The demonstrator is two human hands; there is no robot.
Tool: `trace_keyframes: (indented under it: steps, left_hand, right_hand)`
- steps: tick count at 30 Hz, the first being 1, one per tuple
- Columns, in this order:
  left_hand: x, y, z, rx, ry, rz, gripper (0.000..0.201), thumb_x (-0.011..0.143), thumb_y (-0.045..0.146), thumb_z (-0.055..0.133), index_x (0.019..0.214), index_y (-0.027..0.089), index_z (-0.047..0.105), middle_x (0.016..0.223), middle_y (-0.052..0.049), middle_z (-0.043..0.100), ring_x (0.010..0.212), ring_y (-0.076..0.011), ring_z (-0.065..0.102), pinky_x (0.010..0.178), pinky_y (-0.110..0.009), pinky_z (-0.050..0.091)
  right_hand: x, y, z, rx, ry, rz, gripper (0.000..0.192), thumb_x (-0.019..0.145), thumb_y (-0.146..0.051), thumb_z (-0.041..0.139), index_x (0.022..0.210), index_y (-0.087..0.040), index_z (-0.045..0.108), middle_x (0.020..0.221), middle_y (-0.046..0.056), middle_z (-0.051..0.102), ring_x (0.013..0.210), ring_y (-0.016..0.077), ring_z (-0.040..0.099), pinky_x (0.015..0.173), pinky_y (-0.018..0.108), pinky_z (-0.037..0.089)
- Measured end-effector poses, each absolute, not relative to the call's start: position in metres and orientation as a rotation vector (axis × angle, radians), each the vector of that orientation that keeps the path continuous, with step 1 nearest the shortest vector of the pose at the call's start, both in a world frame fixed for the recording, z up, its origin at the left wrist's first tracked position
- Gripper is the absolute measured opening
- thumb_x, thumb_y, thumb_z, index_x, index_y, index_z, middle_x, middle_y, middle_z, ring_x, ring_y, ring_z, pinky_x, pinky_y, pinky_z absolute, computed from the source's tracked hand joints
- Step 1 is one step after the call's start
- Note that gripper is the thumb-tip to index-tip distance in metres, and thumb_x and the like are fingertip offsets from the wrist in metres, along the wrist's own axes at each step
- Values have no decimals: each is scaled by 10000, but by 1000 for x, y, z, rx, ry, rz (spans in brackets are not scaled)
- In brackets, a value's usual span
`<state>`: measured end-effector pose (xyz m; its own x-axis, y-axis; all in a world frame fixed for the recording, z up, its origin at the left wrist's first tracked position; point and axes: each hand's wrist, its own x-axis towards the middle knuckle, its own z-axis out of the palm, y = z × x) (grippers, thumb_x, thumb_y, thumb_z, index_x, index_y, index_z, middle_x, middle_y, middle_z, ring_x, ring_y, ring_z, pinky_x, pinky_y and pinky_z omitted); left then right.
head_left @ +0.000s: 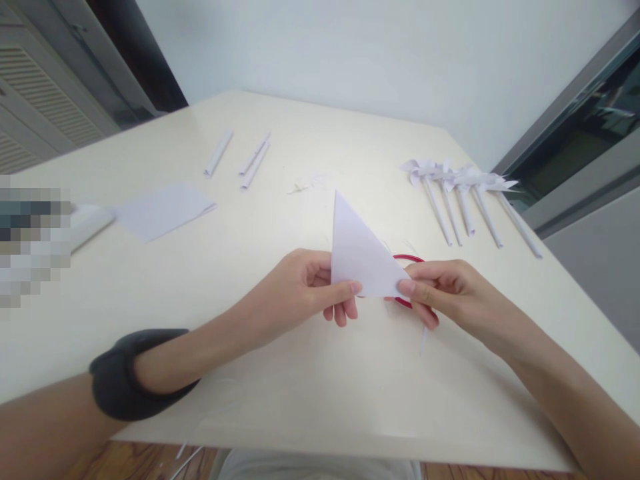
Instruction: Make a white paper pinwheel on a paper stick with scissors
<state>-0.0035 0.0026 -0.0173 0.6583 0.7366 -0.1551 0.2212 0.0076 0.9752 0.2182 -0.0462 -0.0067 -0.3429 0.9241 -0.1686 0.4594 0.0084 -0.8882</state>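
A white paper folded into a triangle (357,253) stands upright over the middle of the cream table (300,387). My left hand (305,290) pinches its lower left edge between thumb and fingers. My right hand (440,287) pinches the lower right corner. Behind the paper and my right hand lies a red-handled item (407,259), mostly hidden; it looks like scissors. A dark band (127,373) wraps my left forearm.
Several finished paper pinwheels on rolled sticks (465,193) lie at the back right. Three rolled paper sticks (240,157) lie at the back left, and a flat white sheet (160,210) sits left of centre. Small paper scraps (300,188) lie mid-table. A blurred patch covers the far left.
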Motion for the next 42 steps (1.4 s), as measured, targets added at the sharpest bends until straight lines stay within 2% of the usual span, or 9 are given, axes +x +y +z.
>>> trace_keyframes:
  steps: [8,12,15,18,23,28,30,35,42]
  left_hand:
    - [-5,3,-17,1533,796,479,190,834,221,591,663,150,630,613,26,679,535,-75,602,510,-164,472]
    - [-4,3,-11,1528,762,340,187,843,227,573,707,130,658,682,-28,714,608,-127,652,554,-210,503]
    - [-4,2,-9,1480,769,308,153,841,240,579,883,130,677,785,-52,736,715,-171,687,595,-236,528]
    - [-3,1,-11,1423,809,380,203,827,264,605,983,154,677,806,-33,744,738,-157,689,589,-201,526]
    - [-3,0,-16,1392,804,475,178,814,285,622,926,180,713,739,4,746,621,-130,684,509,-164,504]
    - [-5,1,-19,1431,803,455,185,820,322,611,905,195,715,686,4,743,602,-137,681,528,-177,504]
    - [-6,1,-20,1457,798,395,195,830,333,593,894,190,709,691,-6,744,618,-146,685,546,-187,504]
    - [-6,-5,-23,1566,726,174,207,854,290,539,822,164,700,706,-30,737,667,-156,681,596,-203,490]
    - [-4,-13,-27,1655,676,-42,236,843,263,495,763,140,680,714,-42,710,668,-173,658,586,-230,452]
  right_hand:
    - [222,-45,-4,-1388,-1817,1298,427,914,-332,463,518,-178,506,602,-4,474,626,128,461,577,273,316]
    - [222,-46,-4,-1401,-1831,1329,433,919,-327,459,516,-173,480,573,-13,472,575,107,434,552,262,309]
    - [222,-47,-4,-1415,-1846,1413,336,923,-344,457,653,-179,569,498,-34,481,502,94,405,500,249,288]
    - [222,-48,-4,-1406,-1867,1494,272,922,-372,458,804,-185,616,481,-48,492,459,81,365,456,235,259]
    - [221,-48,-3,-1444,-1873,1426,293,919,-404,455,797,-191,614,503,-50,486,481,72,388,456,218,268]
    - [219,-47,-4,-1525,-1943,1211,324,913,-372,472,667,-180,559,627,-38,525,574,72,452,525,208,326]
    - [217,-45,-5,-1531,-1936,1164,307,908,-371,479,680,-184,567,685,-34,533,621,80,472,557,211,345]
    - [213,-47,-6,-1410,-1857,1265,186,874,-352,547,781,-215,630,822,-25,605,774,108,542,647,214,395]
    - [198,-55,-12,-1331,-1803,1412,138,856,-332,574,795,-210,597,784,-25,582,723,109,529,634,230,403]
